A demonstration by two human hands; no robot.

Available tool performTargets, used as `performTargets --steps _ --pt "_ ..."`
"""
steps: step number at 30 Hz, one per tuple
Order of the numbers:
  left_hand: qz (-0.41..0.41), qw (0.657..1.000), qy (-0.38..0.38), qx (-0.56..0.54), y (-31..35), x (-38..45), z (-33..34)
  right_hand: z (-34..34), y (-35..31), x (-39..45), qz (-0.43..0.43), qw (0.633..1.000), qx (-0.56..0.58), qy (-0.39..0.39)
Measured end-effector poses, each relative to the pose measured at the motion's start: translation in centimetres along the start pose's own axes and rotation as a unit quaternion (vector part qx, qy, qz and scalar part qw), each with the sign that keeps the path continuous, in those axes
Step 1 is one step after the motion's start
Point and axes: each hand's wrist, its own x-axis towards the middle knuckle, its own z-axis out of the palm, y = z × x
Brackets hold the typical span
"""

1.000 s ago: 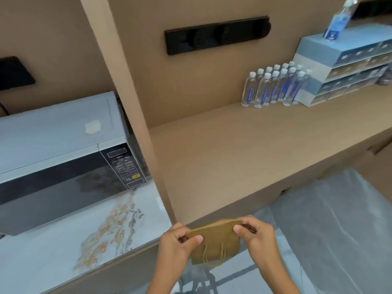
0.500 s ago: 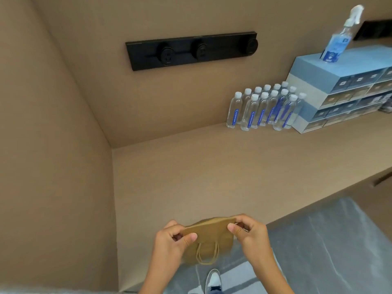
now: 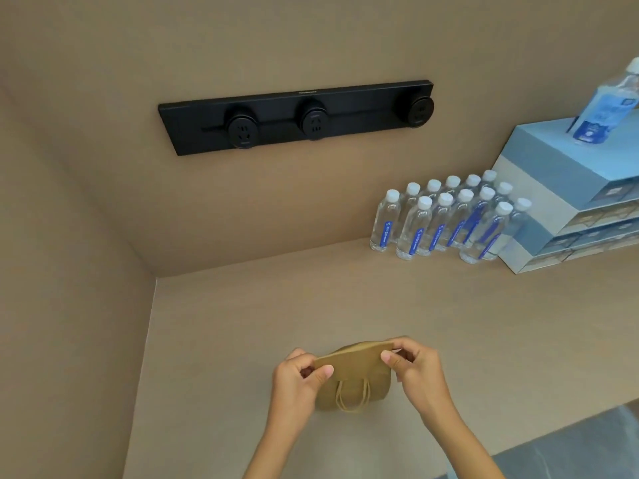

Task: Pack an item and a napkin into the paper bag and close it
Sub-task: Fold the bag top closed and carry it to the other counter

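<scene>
A small brown paper bag [image 3: 354,382] with twisted paper handles is held over the tan shelf [image 3: 345,305], low in the middle of the view. My left hand [image 3: 298,382] pinches the top edge at its left end and my right hand [image 3: 416,369] pinches it at the right end. The top edge looks pressed flat between my fingers. The handles hang down the front face. Whatever lies inside the bag is hidden, and no napkin shows.
Several small water bottles [image 3: 446,219] stand at the back right, next to a stack of blue and white boxes [image 3: 567,209] with a blue spray bottle [image 3: 608,108] on top. A black socket strip [image 3: 297,115] is on the back wall. A side panel [image 3: 69,305] closes the left.
The view has swung right and closer to the shelf; the microwave and marble counter are out of sight. The bag and both hands have moved up over the shelf surface, with the grip unchanged.
</scene>
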Motion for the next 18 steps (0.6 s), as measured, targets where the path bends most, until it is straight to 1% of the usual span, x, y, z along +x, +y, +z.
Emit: performTargets --steps 4,9,11,15,18 --pt "-0.016 0.999 0.031 0.022 0.5 2.8 2.5 -1.4 0.5 4.2 -0.001 1.000 -0.017 -0.026" --pt "-0.059 0.995 0.080 0.029 1.3 3.6 5.9 -3.5 2.1 8.0 0.008 0.996 -0.033 -0.078" --pt "-0.065 0.991 0.111 0.035 1.9 3.9 6.6 -4.1 2.4 9.1 0.002 0.994 -0.031 -0.105" --pt "-0.078 0.985 0.149 0.049 2.0 4.2 7.2 -4.5 3.2 10.5 -0.003 0.989 -0.029 -0.146" --pt "-0.093 0.985 0.140 0.046 2.2 4.0 7.3 -4.6 3.3 10.8 -0.010 0.988 -0.029 -0.149"
